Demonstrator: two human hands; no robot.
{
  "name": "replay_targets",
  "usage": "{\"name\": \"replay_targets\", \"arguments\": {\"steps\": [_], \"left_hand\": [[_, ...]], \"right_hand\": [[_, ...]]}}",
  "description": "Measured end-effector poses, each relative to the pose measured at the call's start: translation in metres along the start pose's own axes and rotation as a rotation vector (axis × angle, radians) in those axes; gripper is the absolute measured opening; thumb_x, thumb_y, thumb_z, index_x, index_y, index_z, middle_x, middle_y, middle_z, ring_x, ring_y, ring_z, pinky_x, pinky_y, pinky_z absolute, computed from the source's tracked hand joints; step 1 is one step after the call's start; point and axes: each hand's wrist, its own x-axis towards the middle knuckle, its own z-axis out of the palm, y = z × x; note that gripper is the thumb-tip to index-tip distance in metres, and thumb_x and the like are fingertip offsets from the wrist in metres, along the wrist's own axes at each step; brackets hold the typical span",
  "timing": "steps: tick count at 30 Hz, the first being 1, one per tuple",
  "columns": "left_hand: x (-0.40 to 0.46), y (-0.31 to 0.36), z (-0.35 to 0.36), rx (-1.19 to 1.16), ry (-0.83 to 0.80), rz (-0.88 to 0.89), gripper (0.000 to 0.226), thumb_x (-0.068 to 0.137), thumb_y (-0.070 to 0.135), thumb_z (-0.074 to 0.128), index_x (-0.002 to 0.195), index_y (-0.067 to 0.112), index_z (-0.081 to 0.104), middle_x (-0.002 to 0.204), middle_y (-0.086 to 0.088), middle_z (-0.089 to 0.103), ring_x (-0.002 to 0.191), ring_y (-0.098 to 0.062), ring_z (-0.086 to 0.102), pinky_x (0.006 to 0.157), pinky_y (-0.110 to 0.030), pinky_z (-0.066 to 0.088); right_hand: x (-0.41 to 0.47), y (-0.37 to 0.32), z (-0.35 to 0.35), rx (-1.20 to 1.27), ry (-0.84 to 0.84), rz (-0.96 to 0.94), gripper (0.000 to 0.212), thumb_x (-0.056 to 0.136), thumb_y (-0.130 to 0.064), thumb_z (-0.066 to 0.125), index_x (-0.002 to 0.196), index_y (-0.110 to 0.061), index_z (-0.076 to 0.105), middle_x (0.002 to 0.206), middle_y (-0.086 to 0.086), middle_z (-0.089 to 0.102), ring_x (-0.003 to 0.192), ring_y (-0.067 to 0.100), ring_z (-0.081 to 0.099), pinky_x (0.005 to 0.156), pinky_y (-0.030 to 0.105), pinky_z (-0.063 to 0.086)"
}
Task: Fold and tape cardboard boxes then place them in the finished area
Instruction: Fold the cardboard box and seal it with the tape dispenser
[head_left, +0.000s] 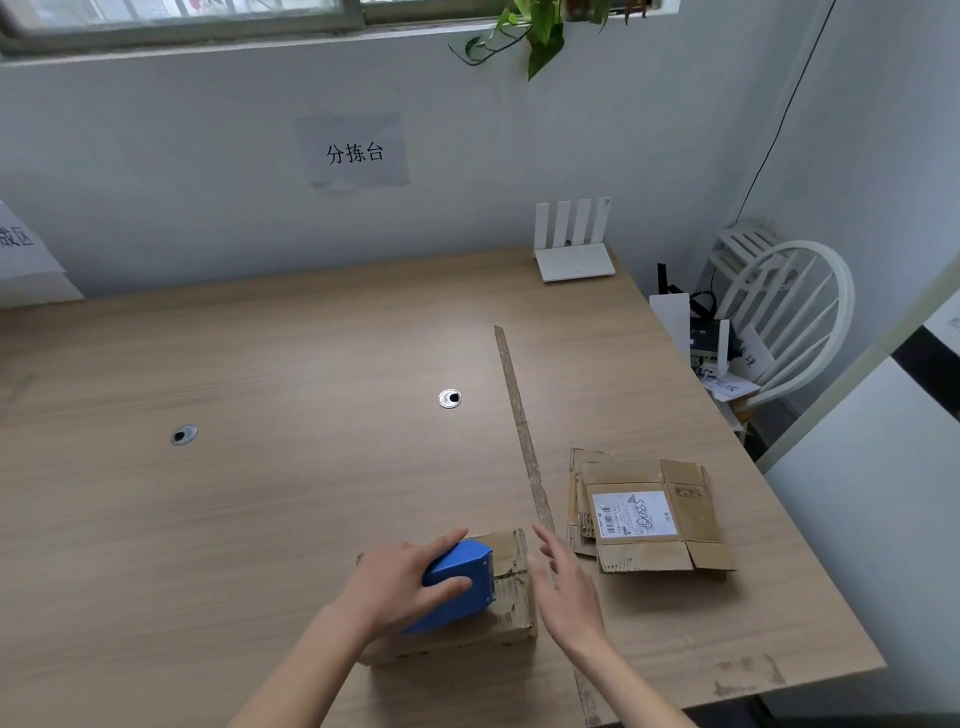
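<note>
1 folded cardboard box (511, 597), near the bench's (260, 493) front edge. My left hand (402, 584) grasps a blue tape dispenser (457, 582) resting on the box top. My right hand (566, 592), fingers straight, released, just beside the box. 1 stack of flattened boxes (649, 512), toward the right edge.

Left hand (400, 582) grips blue tape dispenser (457, 582) atop cardboard box (511, 597).

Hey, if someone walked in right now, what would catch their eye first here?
Probably the blue tape dispenser, gripped by the left hand on top of the cardboard box at the table's near edge. Next, the flattened boxes lying to the right.
</note>
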Motion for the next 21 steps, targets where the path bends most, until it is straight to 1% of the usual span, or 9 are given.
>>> {"name": "replay_targets", "arguments": {"steps": [1,3,4,6,8,11,15,19,21], "left_hand": [[0.002,0.0,0.0,-0.001,-0.002,-0.002,0.07,0.087,0.08,0.033,0.152,0.057,0.021,0.105,0.012,0.071,0.09,-0.012,0.062,0.073,-0.03,0.047],[0.003,0.0,-0.001,-0.002,-0.012,-0.002,0.07,0.086,0.081,0.033,0.151,0.057,0.022,0.106,0.012,0.071,0.091,-0.012,0.062,0.077,-0.031,0.05],[0.003,0.0,-0.001,0.001,-0.018,0.0,0.07,0.086,0.081,0.033,0.151,0.057,0.023,0.107,0.012,0.071,0.092,-0.012,0.062,0.078,-0.031,0.05],[0.001,0.001,-0.001,0.006,-0.022,0.021,0.07,0.086,0.079,0.036,0.151,0.055,0.026,0.112,0.012,0.071,0.093,-0.012,0.063,0.075,-0.029,0.047],[0.0,0.0,-0.001,-0.001,-0.012,0.036,0.068,0.087,0.077,0.04,0.151,0.055,0.028,0.115,0.012,0.071,0.095,-0.012,0.063,0.069,-0.026,0.041],[-0.001,0.001,-0.002,0.02,-0.011,0.054,0.067,0.089,0.077,0.038,0.151,0.056,0.026,0.114,0.01,0.071,0.094,-0.013,0.063,0.068,-0.026,0.039],[-0.005,-0.016,-0.012,0.076,-0.011,0.032,0.067,0.09,0.08,0.03,0.151,0.052,0.03,0.116,0.011,0.07,0.093,-0.011,0.064,0.069,-0.025,0.04],[-0.024,-0.055,-0.023,0.114,0.019,-0.026,0.075,0.081,0.086,0.023,0.145,0.052,0.042,0.116,0.017,0.07,0.084,-0.004,0.059,0.059,-0.014,0.03],[-0.036,-0.068,-0.02,0.063,-0.001,-0.074,0.075,0.079,0.087,0.025,0.143,0.053,0.044,0.113,0.019,0.069,0.079,-0.002,0.058,0.058,-0.013,0.032]], "right_hand": [[0.002,-0.006,0.006,0.024,-0.034,-0.019,0.054,0.103,-0.049,0.047,0.154,-0.036,0.034,0.159,-0.016,0.036,0.142,0.003,0.036,0.117,0.031,0.032],[0.004,-0.011,0.02,0.09,-0.109,0.067,0.068,0.101,-0.056,0.046,0.16,-0.032,0.021,0.163,-0.016,0.025,0.15,0.009,0.024,0.121,0.034,0.023],[0.004,-0.012,0.027,0.133,-0.136,0.132,0.074,0.1,-0.058,0.048,0.161,-0.031,0.015,0.163,-0.012,0.026,0.151,0.014,0.026,0.121,0.036,0.024],[0.002,-0.009,0.036,0.221,-0.155,0.228,0.077,0.097,-0.061,0.049,0.159,-0.037,0.01,0.16,-0.004,0.037,0.143,0.019,0.04,0.115,0.037,0.033],[0.0,-0.005,0.04,0.275,-0.135,0.259,0.078,0.096,-0.064,0.05,0.159,-0.04,0.011,0.159,-0.003,0.04,0.141,0.019,0.044,0.114,0.038,0.035],[0.001,-0.002,0.041,0.279,-0.11,0.249,0.079,0.094,-0.065,0.052,0.159,-0.038,0.015,0.163,-0.008,0.031,0.147,0.019,0.035,0.117,0.039,0.03],[0.003,0.001,0.033,0.261,-0.095,0.243,0.075,0.096,-0.054,0.059,0.159,-0.032,0.024,0.163,-0.008,0.03,0.15,0.018,0.029,0.121,0.04,0.028],[-0.001,0.017,0.026,0.162,-0.114,0.264,0.071,0.1,-0.045,0.056,0.159,-0.02,0.026,0.165,-0.001,0.029,0.15,0.019,0.03,0.121,0.035,0.026],[0.0,0.017,0.027,0.145,-0.11,0.245,0.07,0.101,-0.044,0.056,0.159,-0.018,0.028,0.164,0.0,0.03,0.15,0.019,0.029,0.121,0.034,0.026]]}}
